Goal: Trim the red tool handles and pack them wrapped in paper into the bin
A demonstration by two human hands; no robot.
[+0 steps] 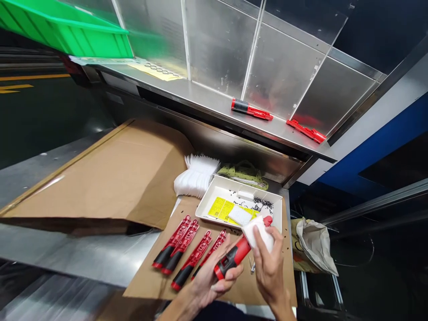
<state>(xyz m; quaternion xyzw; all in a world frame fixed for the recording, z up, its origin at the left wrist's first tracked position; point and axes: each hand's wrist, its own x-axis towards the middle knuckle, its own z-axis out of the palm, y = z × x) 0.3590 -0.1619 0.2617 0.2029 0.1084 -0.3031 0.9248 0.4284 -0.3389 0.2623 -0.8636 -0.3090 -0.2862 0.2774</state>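
A red casing [241, 251] with black panels slants above the cardboard sheet [147, 285], gripped by the fingers of the left hand [210, 275]; the right hand's [271, 266] fingers clasp a white pad [251, 231] against it.

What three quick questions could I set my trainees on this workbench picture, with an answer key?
1. Which hand holds the white cloth against the red-and-black part?
2. Choose one. The white tray contains: (a) a green bin; (b) yellow sheets; (c) a cardboard box.
3. How many red pieces lie on the metal ledge?

Key
1. The right hand; the left hand holds the part.
2. (b)
3. Two: one with a black section, one without.
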